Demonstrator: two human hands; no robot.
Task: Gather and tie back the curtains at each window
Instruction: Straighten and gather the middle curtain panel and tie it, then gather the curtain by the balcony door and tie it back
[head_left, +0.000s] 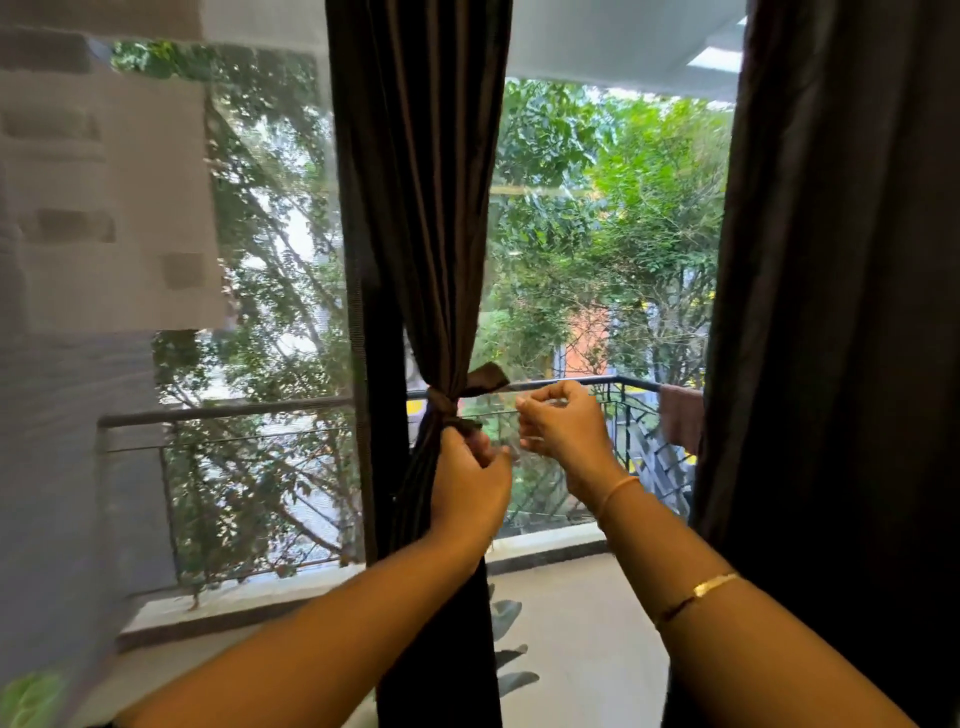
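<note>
A dark brown curtain (421, 208) hangs in the middle of the window, gathered into a narrow bunch. A brown tie-back (445, 402) is knotted round it at railing height. One end of the tie-back sticks out up and to the right. My left hand (467, 483) pinches the lower end just below the knot, against the curtain. My right hand (563, 421) is raised to the right of the knot with its fingers curled. It is a little apart from the free upper end, with nothing visible in it. A second dark curtain (831, 312) hangs loose at the right.
A sheer white net curtain (104, 260) covers the left pane. Beyond the glass are a balcony floor (582, 623), a metal railing (234, 413) with a cloth draped on it at the right, and trees.
</note>
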